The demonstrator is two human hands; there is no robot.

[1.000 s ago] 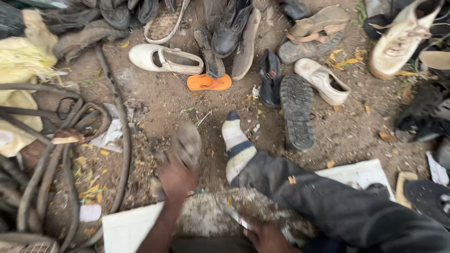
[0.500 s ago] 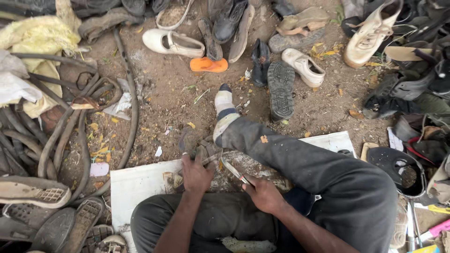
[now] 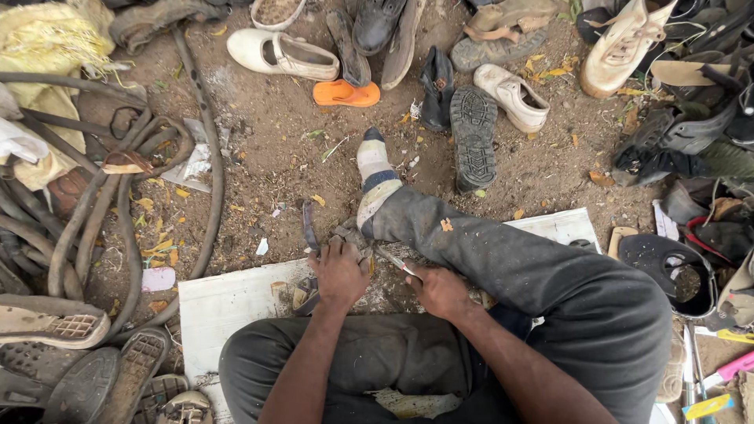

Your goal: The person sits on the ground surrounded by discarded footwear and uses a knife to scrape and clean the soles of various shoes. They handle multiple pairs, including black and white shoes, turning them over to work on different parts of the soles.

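I sit on the ground with a white board (image 3: 228, 302) under my legs. My left hand (image 3: 338, 272) presses down on a worn grey shoe (image 3: 345, 235) that lies on the board's far edge, by my striped sock (image 3: 375, 177). My right hand (image 3: 440, 292) grips a small knife (image 3: 397, 263) whose blade points left toward the shoe, close to my left hand. My right leg in dark trousers (image 3: 534, 267) stretches out across the board.
Old shoes ring the dirt patch: a white slipper (image 3: 279, 53), an orange sole (image 3: 345, 93), a black boot sole (image 3: 473, 135), a white shoe (image 3: 514, 96). Rubber hoses (image 3: 94, 212) coil at left, loose soles (image 3: 78, 369) lie at lower left, tools at lower right.
A second ago my left hand held the shoe up over the dirt. It now holds the shoe down on the board, and my right hand has brought the knife to it.
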